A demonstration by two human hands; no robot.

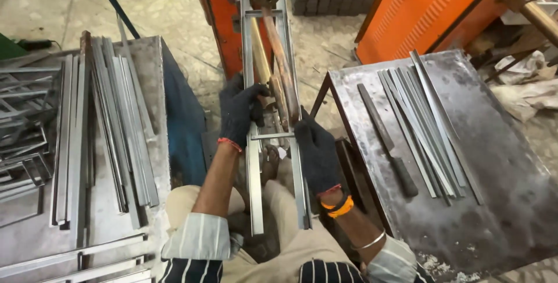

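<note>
Right tabletop (500, 201): dark steel sheet, the largest surface; its near half lies bare, its left edge runs just beside the right forearm.
Left tabletop (152, 74): grey metal, mostly covered; a narrow bare band along its right edge, next to a blue side panel.
Orange machine (430, 10): two orange bodies at the top, paved floor showing between them.
Metal frame (273, 138): ladder-shaped, two long rails and two visible crossbars, standing between the tabletops; its lower ends reach the person's lap, its upper end runs into the machine.
Left strip stack (116, 126): too many overlapping grey strips to count, lying lengthwise.
Right strip bundle (418, 126): about eight thin strips, fanned, well inside the tabletop edges.
File (386, 140): one, dark-handled, just left of the bundle.
Left hand (239, 111): black glove, grip wrapped around the frame's left rail.
Right hand (317, 149): black glove, grip closed over the right rail below the lower crossbar.
</note>
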